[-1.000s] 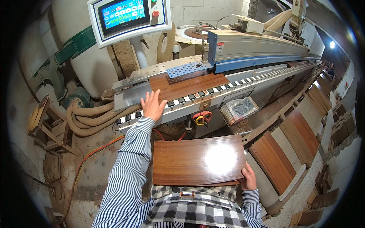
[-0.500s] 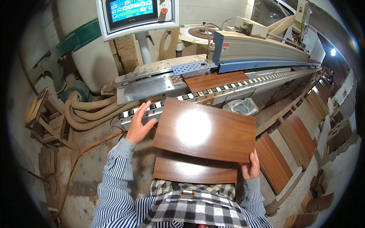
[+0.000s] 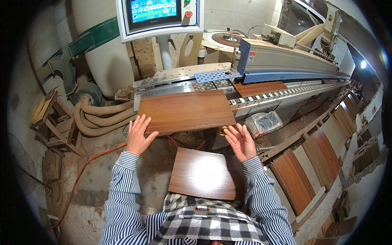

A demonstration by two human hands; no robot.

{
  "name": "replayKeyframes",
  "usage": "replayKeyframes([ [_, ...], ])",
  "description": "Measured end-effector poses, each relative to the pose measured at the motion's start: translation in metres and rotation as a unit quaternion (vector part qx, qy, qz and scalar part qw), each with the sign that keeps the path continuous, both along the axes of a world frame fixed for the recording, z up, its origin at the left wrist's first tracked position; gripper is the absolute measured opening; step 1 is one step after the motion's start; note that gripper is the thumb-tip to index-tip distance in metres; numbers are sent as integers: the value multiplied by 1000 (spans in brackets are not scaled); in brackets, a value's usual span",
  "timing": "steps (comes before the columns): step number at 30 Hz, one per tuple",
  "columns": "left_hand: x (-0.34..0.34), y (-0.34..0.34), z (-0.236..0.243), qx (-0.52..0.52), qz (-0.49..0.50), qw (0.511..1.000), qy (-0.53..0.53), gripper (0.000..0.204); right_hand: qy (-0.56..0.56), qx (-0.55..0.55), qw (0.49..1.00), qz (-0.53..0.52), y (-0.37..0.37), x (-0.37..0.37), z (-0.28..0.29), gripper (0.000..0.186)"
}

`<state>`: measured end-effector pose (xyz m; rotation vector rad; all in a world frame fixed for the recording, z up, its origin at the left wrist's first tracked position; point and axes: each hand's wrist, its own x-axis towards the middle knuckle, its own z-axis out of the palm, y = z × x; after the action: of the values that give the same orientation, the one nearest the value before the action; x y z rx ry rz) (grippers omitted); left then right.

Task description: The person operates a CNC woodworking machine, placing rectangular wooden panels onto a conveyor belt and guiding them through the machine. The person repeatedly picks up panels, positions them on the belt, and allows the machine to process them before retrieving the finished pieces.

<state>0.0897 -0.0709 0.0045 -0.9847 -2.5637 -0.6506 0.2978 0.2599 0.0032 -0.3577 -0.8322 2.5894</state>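
A brown wood-grain board [image 3: 183, 110] rests across the infeed end of the long machine's roller track, covering part of the metal table. My left hand [image 3: 139, 135] lies with spread fingers at the board's near left edge, fingertips on its top. Close to the near right corner is my right hand [image 3: 241, 143], palm turned up and fingers apart; whether it touches the board I cannot tell. Farther along, a second brown board [image 3: 263, 87] sits partly beneath the blue-edged beam [image 3: 286, 72]. A third, shiny board [image 3: 200, 173] is in front of my checked apron.
A control panel [image 3: 160, 18] with a lit screen stands on a post at the back. Ribbed hoses [image 3: 104, 122] and a wooden stool [image 3: 55, 122] are on the left. Beneath the track hangs a wire basket [image 3: 265, 122]. Stacked boards [image 3: 292, 179] lean along the right.
The held board has moved forward and left onto the roller track. My right hand has let go of its right edge. The board under the beam has shifted farther right.
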Motion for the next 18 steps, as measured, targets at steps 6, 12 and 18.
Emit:
replayKeyframes([
  [6,-27,31,1,-4,61,998,-13,64,-166,283,942,-72,1,98,-11,41],
  [12,-46,63,11,-23,114,993,-36,68,-375,602,664,-237,-10,205,-80,40],
  [18,-53,64,15,-40,103,993,-47,69,-379,459,770,-229,-23,218,-141,45],
])
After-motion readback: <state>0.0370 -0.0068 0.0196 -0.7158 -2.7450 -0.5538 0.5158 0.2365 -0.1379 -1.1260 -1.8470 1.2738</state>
